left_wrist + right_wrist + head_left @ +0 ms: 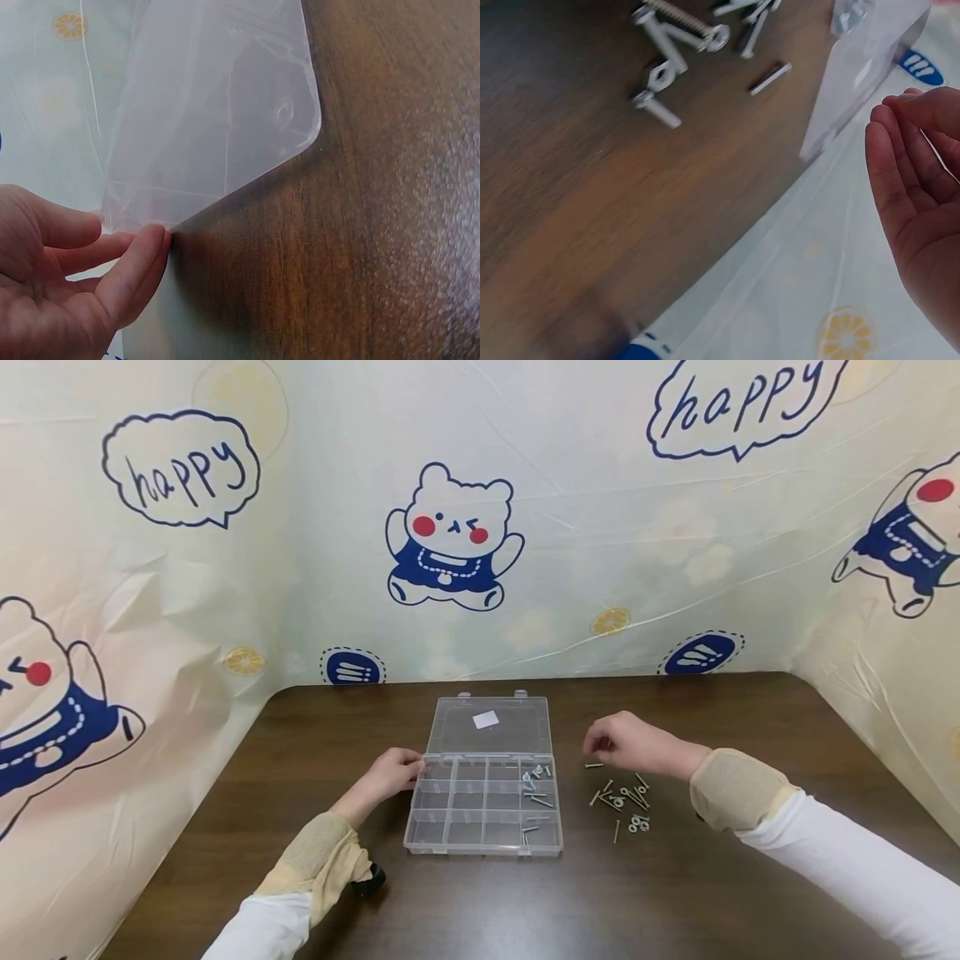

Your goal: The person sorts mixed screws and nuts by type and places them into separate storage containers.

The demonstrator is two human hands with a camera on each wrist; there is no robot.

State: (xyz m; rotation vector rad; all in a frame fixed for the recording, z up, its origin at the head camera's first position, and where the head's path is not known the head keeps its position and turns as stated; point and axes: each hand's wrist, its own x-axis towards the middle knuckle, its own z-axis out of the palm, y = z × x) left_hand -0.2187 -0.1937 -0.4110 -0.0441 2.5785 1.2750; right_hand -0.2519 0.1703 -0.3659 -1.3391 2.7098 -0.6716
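Right hand (922,217) sliced by picture's right edge in its wrist view; whether fingers (885,165) hold anything, can't tell. Screws (662,41) there run off top, blurry. Compartment box (202,112) cropped up top, left wrist view. Head view now: metal rings (635,823), nuts or washers, too tiny; white sleeves (855,868) cut off.

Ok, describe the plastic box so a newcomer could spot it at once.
On the brown table, look between the left hand and right hand. The box sits there, lid open. Unlike the loose metal fasteners beside it, it is see-through and divided into compartments.
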